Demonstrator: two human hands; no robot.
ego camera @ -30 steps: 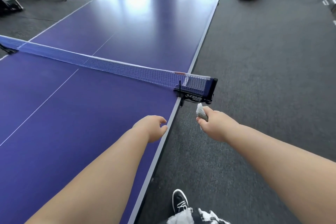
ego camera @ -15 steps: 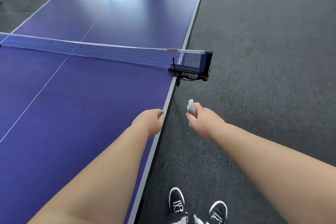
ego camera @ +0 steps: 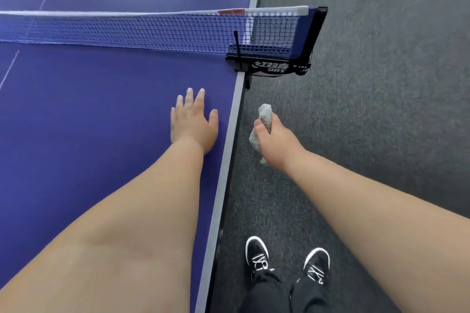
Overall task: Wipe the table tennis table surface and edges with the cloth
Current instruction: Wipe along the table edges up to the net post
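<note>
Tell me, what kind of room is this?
Probably a games or recreation room: a blue table tennis table with its net clamped across it stands on dark carpet.

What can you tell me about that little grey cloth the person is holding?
The cloth is small, pale grey and looks like soft terry. It is bunched into a wad, gripped by the right hand, whose thumb lies across its middle. One rounded end sticks up above the hand; a tail pokes out below the palm. It is held beside the table's grey edge, above the dark carpet, not on the blue top.
</note>
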